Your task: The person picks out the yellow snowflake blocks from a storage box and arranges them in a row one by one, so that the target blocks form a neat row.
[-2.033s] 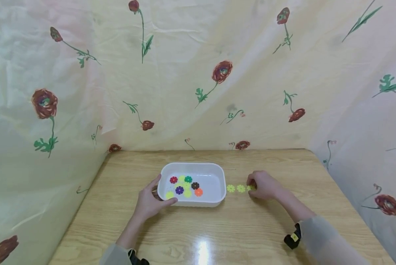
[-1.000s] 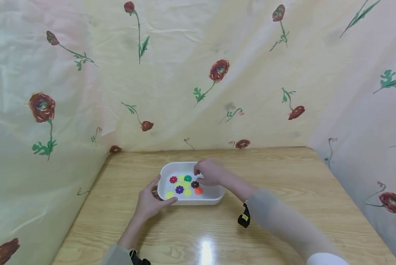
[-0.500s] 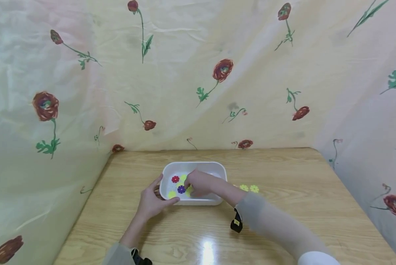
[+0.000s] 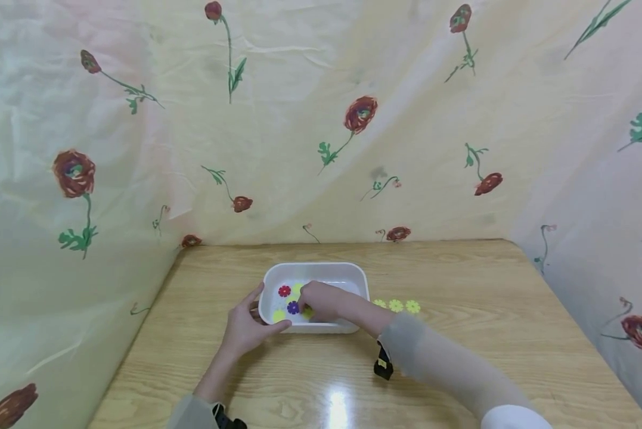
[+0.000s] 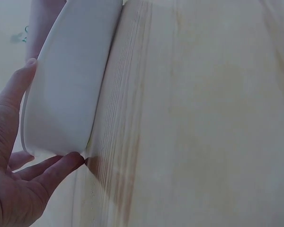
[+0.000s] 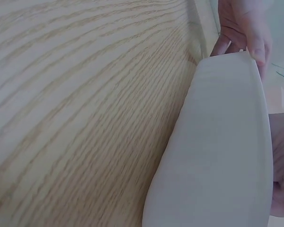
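A white plastic tray (image 4: 355, 326) stands on the table with flower-shaped discs in it: red (image 4: 284, 291), purple (image 4: 292, 307) and several yellow ones (image 4: 279, 316). My left hand (image 4: 245, 326) grips its left end, thumb over the front rim and fingers round the side, as the left wrist view also shows. Inside the tray, my right hand (image 4: 323, 301) reaches down with bent fingers among the discs, close to a yellow one. Its fingertips are hidden, so I cannot tell whether they pinch a disc. The tray wall blocks them in the right wrist view.
To the right of the tray, three yellow discs (image 4: 396, 305) lie in a row on the wooden table (image 4: 460, 274). A curtain (image 4: 299, 119) printed with red flowers hangs behind and at both sides. Black wrist straps (image 4: 383, 363) sit at the sleeves.
From the third yellow disc of the row, my right hand has moved left into the tray and down among the discs. My left hand has kept its grip on the tray.
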A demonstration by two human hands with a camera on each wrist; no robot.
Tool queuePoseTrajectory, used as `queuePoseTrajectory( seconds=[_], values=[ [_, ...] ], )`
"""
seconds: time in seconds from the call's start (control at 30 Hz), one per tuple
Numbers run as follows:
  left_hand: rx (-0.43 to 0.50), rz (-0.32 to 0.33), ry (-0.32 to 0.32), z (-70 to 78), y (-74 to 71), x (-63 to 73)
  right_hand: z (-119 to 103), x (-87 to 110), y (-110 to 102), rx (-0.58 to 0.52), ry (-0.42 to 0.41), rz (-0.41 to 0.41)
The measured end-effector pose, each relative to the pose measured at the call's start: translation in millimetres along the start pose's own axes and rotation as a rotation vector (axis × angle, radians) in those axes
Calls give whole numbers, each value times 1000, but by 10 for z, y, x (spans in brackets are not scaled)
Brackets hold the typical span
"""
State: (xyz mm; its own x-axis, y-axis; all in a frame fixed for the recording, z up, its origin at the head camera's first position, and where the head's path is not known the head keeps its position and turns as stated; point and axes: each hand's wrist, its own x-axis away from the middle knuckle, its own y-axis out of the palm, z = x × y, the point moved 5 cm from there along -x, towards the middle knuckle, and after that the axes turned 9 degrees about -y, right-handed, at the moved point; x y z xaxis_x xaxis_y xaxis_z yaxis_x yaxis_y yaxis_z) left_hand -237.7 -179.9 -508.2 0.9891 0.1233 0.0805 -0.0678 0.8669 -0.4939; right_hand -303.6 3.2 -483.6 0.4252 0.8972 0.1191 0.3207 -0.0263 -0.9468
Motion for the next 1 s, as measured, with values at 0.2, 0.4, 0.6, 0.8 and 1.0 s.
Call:
queuePoseTrajectory(
  seconds=[0.2,0.4,0.6,0.8,1.0],
  values=[
    [-13,1,-15,-7,-2,1,12,-14,-6,-41,31,12],
    [-20,-6,-27,-8,0,6,16,0,-19,-62,59,23],
    [-21,-1,-28,-23,-6,-2,40,-16,-12,-66,69,26],
    [-10,-15,-30,-36,7,-5,91,-27,36,-90,84,3],
    [-10,-12,-16,-41,5,-13,130,46,-77,-101,75,39]
  ],
)
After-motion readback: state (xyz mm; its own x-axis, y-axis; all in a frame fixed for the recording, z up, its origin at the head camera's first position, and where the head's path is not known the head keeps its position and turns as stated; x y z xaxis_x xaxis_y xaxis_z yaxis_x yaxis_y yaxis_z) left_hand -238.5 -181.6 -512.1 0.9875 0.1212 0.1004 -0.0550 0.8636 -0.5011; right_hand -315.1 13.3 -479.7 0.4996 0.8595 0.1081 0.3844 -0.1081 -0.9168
